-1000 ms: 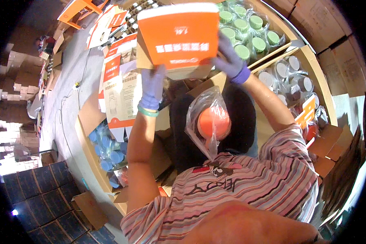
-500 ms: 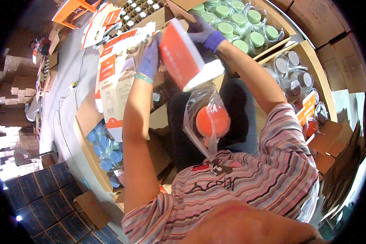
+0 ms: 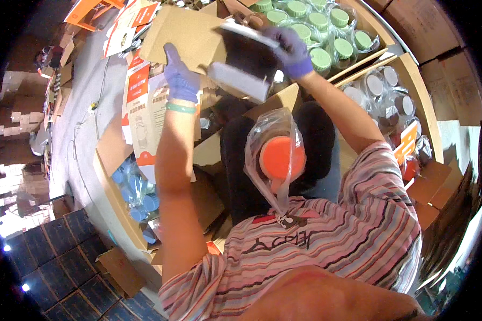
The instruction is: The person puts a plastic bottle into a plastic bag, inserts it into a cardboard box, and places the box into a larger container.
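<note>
Purple gloves cover both hands. The right hand (image 3: 290, 49) is closed around the top edge of an open carton box (image 3: 245, 64), with its fingers curled over the rim. The left hand (image 3: 180, 79) is flat and open, its fingers stretched up against a brown cardboard flap (image 3: 179, 33) just left of the box. A green band sits on that wrist. The box is held up in the air in front of the person, tipped so we look into its dark inside. Its wall looks grey and white from this side.

Below the box, against the person's striped shirt, hangs a clear plastic bag (image 3: 273, 160) with an orange round lid (image 3: 281, 158) inside it. A dark seat or lap is behind the bag.

Up on the right, behind the right hand, is a big cardboard case with jars with green lids (image 3: 326, 32) wrapped in plastic. Next to it, further right, is another case with jars with grey lids (image 3: 380, 91). On the left of the left arm lie flat orange and white cartons (image 3: 144, 107). Lower left, a brown case holds blue lids (image 3: 136, 187). Brown boxes are stacked far off on the left, and dark floor tiles show at the bottom left.
</note>
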`<state>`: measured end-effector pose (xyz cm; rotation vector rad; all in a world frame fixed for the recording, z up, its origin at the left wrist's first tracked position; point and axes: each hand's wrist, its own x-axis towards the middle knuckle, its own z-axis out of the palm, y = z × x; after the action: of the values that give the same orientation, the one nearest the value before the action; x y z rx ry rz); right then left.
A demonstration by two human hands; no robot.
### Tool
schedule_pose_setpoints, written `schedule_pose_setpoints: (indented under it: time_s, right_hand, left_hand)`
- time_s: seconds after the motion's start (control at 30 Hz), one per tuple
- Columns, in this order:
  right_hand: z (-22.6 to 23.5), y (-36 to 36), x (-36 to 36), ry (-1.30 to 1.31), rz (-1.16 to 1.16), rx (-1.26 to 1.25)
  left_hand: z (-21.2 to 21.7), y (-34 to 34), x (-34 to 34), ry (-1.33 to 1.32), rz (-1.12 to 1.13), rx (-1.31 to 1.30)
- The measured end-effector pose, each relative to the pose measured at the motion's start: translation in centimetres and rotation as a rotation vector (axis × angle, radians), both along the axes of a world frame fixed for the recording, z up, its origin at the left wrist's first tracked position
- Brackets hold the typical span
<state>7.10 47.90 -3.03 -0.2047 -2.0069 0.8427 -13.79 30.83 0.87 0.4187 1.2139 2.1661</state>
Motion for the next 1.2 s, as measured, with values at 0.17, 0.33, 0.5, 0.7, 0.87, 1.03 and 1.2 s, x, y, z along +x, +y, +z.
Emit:
schedule_pose_setpoints:
  time_s: [0.17, 0.33, 0.5, 0.7, 0.87, 1.03, 1.2]
  right_hand:
    - [2.7, -2.5, 3.2, -0.239, 0.147, 0.539]
    - [1.8, -2.0, 2.4, -0.288, -0.005, 0.608]
    - [1.8, -4.4, 1.1, -0.260, -0.089, 0.510]
    - [2.5, -6.3, 7.2, -0.140, 0.098, -0.062]
    - [5.0, -11.7, 16.8, -1.153, 0.542, -0.333]
    - [-1.6, -20.4, 20.6, -1.113, 0.257, 0.044]
    - [-1.7, -25.5, 21.0, -1.199, 0.592, -0.285]
  left_hand:
    - [-3.6, -0.3, -2.7, -0.109, -0.082, -0.071]
    - [-0.4, -2.4, 8.2, 0.437, 0.202, -0.206]
    - [-0.7, -1.8, 11.3, 1.631, 0.034, -0.640]
    - [-1.1, 1.7, 6.8, 1.923, -0.495, -1.077]
    - [-3.6, 2.6, 4.6, 1.925, -0.630, -1.079]
    - [-1.5, 3.2, 6.8, 1.829, -0.795, -1.127]
    - [-1.4, 3.2, 5.5, 1.643, -0.942, -1.140]
